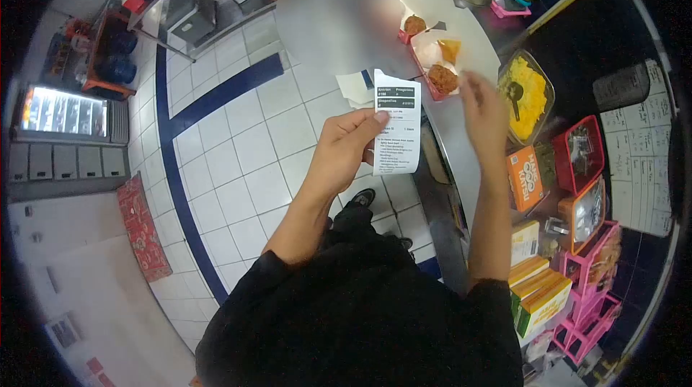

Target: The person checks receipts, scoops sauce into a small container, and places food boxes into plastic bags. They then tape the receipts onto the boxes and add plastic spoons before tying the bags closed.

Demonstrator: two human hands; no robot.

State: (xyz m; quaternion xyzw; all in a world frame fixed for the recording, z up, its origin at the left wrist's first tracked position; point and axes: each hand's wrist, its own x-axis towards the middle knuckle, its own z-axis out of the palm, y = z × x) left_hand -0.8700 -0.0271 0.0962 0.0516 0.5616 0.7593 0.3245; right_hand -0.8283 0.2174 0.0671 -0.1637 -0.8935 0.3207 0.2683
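My left hand (pixel 346 145) pinches a printed paper receipt (pixel 398 138), held upright over the floor with its text facing me. My right hand (pixel 481 102) is slightly blurred, its fingers loosely apart beside an open paper food box (pixel 422 70) on the steel counter (pixel 476 192). In that box lie a piece of fried chicken (pixel 443 80) and a wrapped, orange-marked item (pixel 450 50). Behind it, a second piece of fried chicken (pixel 414 24) sits in another paper box.
A container of yellow food (pixel 528 99) with a spoon stands right of my right hand. Nearby are an orange carton (pixel 525 178), a red basket (pixel 579 153), yellow boxes (pixel 544 300) and pink racks (pixel 587 308). A blurred person stands ahead; white tiled floor (pixel 238 163) lies left.
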